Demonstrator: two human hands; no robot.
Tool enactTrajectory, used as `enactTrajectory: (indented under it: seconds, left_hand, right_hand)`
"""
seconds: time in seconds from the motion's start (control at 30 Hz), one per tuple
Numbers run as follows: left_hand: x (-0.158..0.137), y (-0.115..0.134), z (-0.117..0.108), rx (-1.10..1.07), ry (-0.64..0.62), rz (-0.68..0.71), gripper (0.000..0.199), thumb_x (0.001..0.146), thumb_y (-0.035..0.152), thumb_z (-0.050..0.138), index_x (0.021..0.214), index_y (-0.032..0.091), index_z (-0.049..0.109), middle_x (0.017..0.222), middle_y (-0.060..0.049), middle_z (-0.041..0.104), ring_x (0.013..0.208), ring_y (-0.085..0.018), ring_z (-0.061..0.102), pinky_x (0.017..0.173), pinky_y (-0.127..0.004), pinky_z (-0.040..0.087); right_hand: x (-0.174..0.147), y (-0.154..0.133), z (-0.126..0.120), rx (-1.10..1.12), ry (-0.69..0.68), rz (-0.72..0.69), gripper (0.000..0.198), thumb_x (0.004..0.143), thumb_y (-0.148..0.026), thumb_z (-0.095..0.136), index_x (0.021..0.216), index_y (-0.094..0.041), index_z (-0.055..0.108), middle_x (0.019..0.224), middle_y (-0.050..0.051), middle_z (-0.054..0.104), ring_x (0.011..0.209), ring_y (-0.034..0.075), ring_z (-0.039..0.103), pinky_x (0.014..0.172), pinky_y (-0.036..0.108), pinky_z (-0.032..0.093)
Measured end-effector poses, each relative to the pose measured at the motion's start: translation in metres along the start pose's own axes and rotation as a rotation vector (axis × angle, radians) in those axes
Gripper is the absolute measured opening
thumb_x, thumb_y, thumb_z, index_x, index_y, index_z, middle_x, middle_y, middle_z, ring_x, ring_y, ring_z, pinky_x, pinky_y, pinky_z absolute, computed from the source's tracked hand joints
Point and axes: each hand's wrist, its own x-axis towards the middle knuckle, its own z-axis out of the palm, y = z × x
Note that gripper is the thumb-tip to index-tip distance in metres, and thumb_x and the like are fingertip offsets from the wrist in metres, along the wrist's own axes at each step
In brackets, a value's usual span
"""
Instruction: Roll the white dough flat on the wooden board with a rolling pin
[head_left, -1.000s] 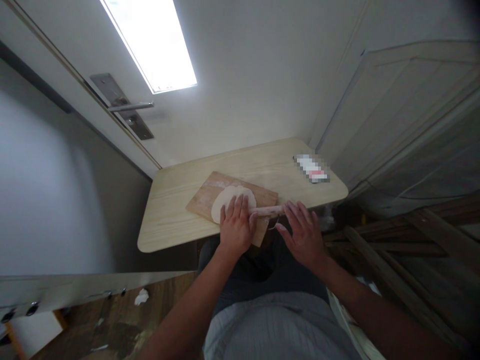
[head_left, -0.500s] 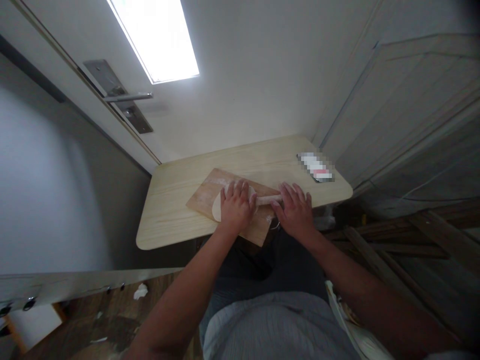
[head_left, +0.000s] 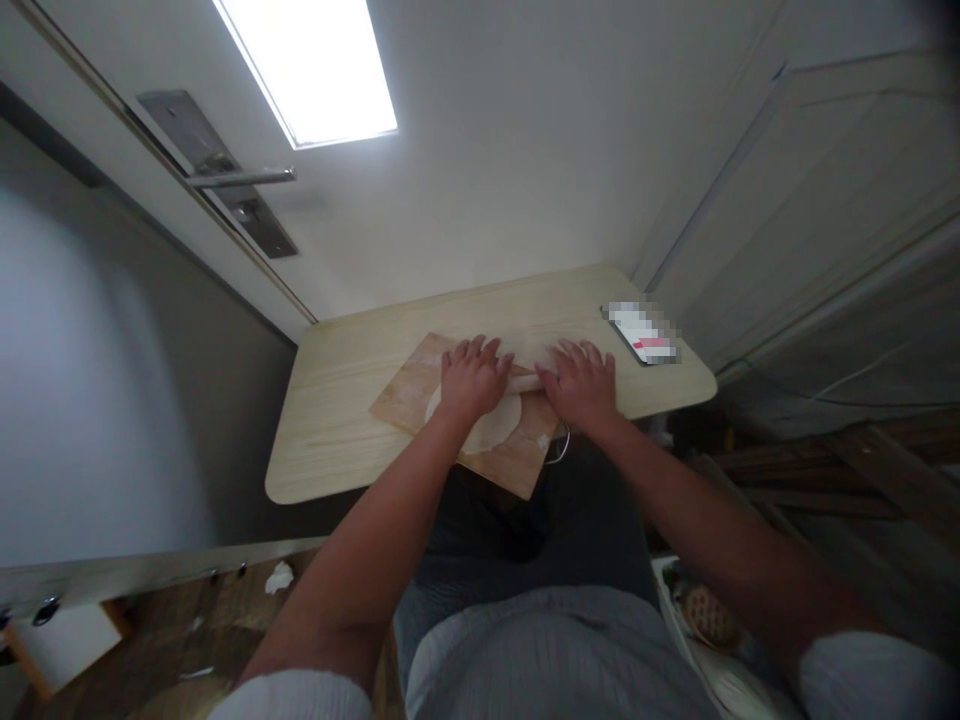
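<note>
A pale rolling pin (head_left: pixel 523 383) lies across a flat round sheet of dough (head_left: pixel 496 425) on a wooden board (head_left: pixel 405 393). Its left part is under my left hand (head_left: pixel 475 374), which holds it beneath the palm with the fingers reaching forward over it. At the pin's right end, my right hand (head_left: pixel 582 382) holds it in the same way, its fingertips blurred by motion. Both hands hide the pin's ends, and my left hand and forearm cover part of the dough. White flour marks the board near its right corner.
The board sits askew on a light wooden table (head_left: pixel 337 400), one corner past the front edge. A phone (head_left: pixel 641 333) with a blurred-out screen lies at the right. Behind stands a door with a metal handle (head_left: pixel 244 178). A wire loop (head_left: pixel 561 445) hangs by the board.
Both hands have pushed the rolling pin forward, away from me, towards the dough's far edge. More of the dough's near side now shows. The view has shifted slightly.
</note>
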Motion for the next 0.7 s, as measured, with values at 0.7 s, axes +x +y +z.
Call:
enactTrajectory:
  seconds: [0.7]
  left_hand:
    - [0.049,-0.012,-0.002,-0.001,0.01,0.005,0.048,0.104,0.045,0.022,0.117,0.022,0.061,0.122,-0.013,0.062,0.116,-0.029,0.053,0.103,-0.052,0.033]
  right_hand:
    - [0.061,-0.006,0.005,-0.089,-0.207,0.016,0.049,0.099,-0.047,0.032,0.135,-0.024,0.058,0.143,0.011,0.054,0.129,0.035,0.042,0.107,0.065,0.024]
